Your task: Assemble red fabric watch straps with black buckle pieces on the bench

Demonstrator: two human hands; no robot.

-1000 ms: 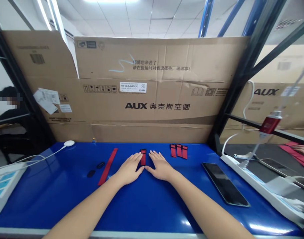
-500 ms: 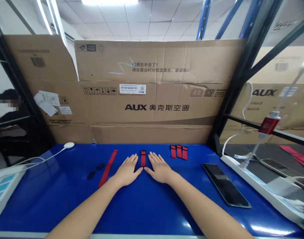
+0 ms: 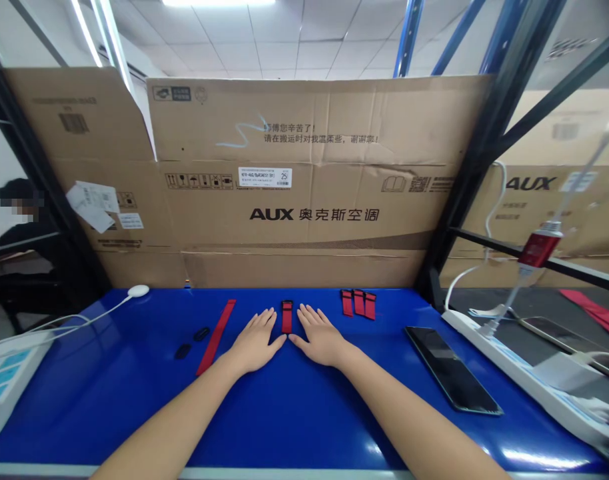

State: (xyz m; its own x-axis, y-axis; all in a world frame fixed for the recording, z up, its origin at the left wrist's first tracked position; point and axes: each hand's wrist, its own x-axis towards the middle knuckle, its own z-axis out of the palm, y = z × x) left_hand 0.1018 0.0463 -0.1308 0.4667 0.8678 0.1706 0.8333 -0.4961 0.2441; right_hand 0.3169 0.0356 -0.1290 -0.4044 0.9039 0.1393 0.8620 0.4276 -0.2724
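Observation:
My left hand (image 3: 256, 343) lies flat, palm down, on the blue table (image 3: 284, 413), fingers apart and holding nothing. My right hand (image 3: 320, 339) rests the same way, its thumb tip close to the left one. Between them lies a short red strap with a black buckle (image 3: 287, 319). Left of my left hand is a long red strip (image 3: 216, 339), laid at a slant. Beside it sit two small black pieces (image 3: 201, 334), (image 3: 183, 351). Beyond my right hand, three short red straps with black buckles (image 3: 358, 304) lie side by side.
A black phone (image 3: 452, 370) and a white power strip (image 3: 524, 377) lie on the right. Another power strip (image 3: 14, 373) and a white round-ended cable (image 3: 138, 291) are at left. Cardboard (image 3: 304, 233) stands behind the table. A person (image 3: 29, 227) sits at far left.

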